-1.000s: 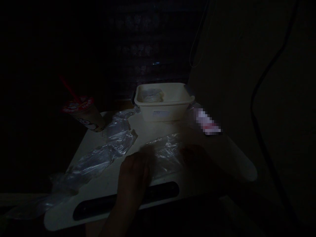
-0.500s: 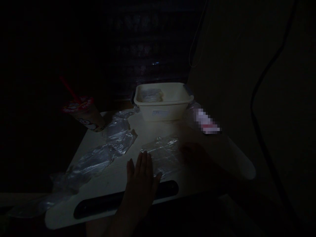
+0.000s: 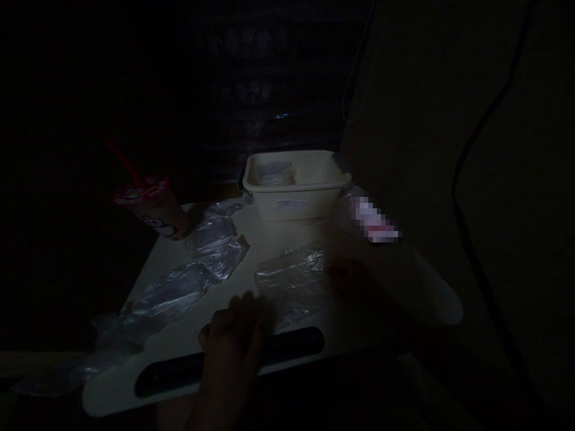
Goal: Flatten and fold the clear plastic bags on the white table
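Head view: v dark, right hand (image 3: pixel 354 284) barely visible, grip can't tell. Left hand (image 3: pixel 233 335) on white board (image 3: pixel 188 341), fingers look loosely curled, holding nothing. Clear plastic sheet (image 3: pixel 291 284) lies flat just beyond/right of fingertips. Crumpled wrap (image 3: pixel 179 287) left of fingers; tub (image 3: pixel 296 188) and cup (image 3: pixel 153 209) far beyond.

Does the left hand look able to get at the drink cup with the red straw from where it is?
Probably yes: the left hand lies near the table's front edge, and only flat clear plastic wrap lies between it and the cup.
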Demonstrator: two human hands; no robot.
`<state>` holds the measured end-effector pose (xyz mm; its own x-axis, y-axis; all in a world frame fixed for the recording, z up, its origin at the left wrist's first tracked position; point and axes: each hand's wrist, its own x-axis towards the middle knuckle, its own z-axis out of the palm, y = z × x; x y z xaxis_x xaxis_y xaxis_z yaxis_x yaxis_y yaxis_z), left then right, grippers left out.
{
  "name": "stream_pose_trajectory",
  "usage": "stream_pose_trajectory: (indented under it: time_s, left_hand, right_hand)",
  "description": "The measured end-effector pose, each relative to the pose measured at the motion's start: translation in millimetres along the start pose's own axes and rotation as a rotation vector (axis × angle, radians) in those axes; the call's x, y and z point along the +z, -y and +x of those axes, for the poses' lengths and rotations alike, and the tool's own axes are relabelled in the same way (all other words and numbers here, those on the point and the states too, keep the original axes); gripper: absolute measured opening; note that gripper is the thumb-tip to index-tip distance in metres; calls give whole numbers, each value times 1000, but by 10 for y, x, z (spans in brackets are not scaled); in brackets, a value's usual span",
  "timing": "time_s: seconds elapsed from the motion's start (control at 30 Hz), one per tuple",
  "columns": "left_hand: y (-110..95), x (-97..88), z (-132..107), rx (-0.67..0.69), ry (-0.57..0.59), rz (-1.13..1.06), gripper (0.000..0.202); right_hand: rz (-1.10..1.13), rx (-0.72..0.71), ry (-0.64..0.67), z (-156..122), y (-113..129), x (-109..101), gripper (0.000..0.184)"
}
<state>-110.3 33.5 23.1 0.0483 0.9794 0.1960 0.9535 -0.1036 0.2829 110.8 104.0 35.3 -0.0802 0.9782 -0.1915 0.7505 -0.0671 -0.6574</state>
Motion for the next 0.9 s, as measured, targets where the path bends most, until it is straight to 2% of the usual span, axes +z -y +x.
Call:
stream_pose_trajectory:
  time_s: [0.23,0.43,0.57,0.67,0.77,0.9]
  left_hand:
    - [-156,135,-53,-91,-49,-239,16]
    - [-186,168,-39,-127,-101,-336,21]
    - [-185,173,-10,-129,-64,-405,21]
    - [-166,188,7,-182,-48,-456,28]
    - [-154,214,12,-157,-52,-481,27]
    - [-177,222,27,-44,-49,-435,20]
  right_hand:
    - [-8,5,-22,5,-39,31,23]
    - [-70,-39,-40,11,-41,39,25]
    - [-83,-58,-44,14,-46,42,24]
    - [-77,-56,-34,9,-43,40,24]
    - [-60,-36,-20,1,-37,39,25]
    - [-85,-36,-43,-5,-41,46,24]
